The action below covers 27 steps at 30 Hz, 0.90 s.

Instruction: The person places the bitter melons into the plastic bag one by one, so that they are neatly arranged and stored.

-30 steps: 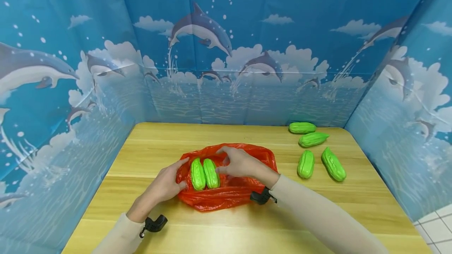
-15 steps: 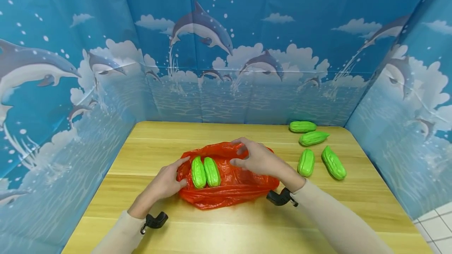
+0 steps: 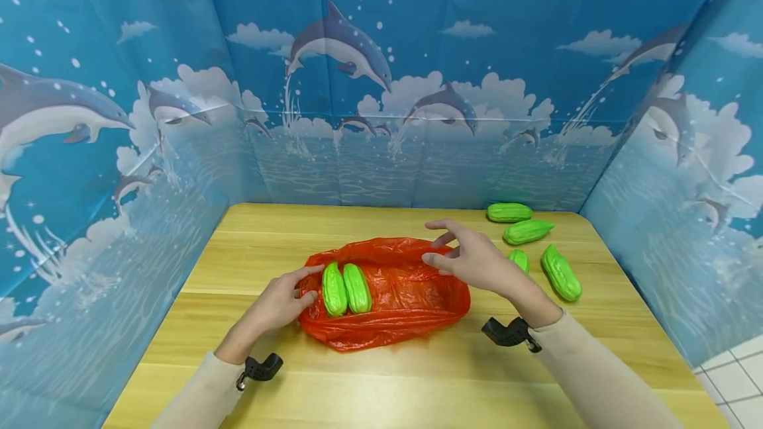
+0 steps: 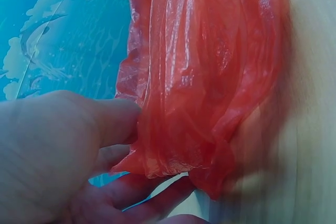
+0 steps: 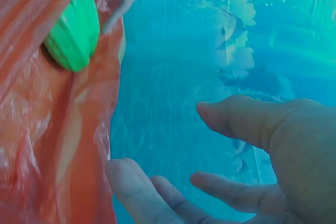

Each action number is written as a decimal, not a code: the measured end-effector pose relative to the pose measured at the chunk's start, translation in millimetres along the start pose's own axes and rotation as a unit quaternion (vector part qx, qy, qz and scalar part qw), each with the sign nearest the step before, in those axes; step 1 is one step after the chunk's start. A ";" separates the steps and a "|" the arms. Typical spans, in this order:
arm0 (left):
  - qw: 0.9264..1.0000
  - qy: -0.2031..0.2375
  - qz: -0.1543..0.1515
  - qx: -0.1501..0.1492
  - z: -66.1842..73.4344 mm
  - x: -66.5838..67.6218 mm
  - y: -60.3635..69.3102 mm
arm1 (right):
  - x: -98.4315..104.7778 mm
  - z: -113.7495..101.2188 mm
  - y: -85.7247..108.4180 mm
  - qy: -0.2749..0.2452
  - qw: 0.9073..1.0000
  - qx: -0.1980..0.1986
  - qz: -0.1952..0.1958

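An open red plastic bag lies on the table, with two green ridged vegetables, one left and one right, side by side in its left part. My left hand grips the bag's left end; in the left wrist view thumb and fingers of that hand are around the bag's edge. Over the bag's back right rim, my right hand is spread and empty. The right wrist view shows its fingers apart, beside the bag.
Several more green vegetables lie at the table's right: two at the back, one at the far right, and one partly behind my right hand. Dolphin-print curtains stand around the wooden table.
My right hand has moved right, from beside the two vegetables in the bag to past the bag's right end, near the loose ones. The left hand has stayed at the bag's left end.
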<state>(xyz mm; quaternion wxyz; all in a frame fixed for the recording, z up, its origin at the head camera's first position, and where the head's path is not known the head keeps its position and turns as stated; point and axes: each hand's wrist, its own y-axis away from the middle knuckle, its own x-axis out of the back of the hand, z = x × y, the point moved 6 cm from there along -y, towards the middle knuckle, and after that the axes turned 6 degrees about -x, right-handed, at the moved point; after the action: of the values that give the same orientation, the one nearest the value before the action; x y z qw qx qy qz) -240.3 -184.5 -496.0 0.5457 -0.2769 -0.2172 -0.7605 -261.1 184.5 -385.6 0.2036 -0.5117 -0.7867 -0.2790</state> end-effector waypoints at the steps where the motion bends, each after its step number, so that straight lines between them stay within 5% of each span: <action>1: 1.000 0.004 0.001 0.002 -0.3 0.3 0.1 | 3.2 1.9 2.2 -0.004 1.000 0.000 0.003; 12: 1.000 0.014 0.016 0.011 -4.5 0.9 -2.4 | 41.3 28.7 19.0 0.006 0.998 0.014 0.053; 27: 1.000 0.012 0.011 0.018 -3.7 -0.4 -2.3 | 74.0 90.0 24.1 0.067 0.991 -0.039 0.112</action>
<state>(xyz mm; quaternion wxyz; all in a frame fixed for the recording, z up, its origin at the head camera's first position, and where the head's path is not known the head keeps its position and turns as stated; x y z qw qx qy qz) -243.1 -185.8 -499.1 0.5617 -0.2604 -0.2216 -0.7534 -271.2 301.7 -403.7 0.2658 -0.5839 -0.6978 -0.3186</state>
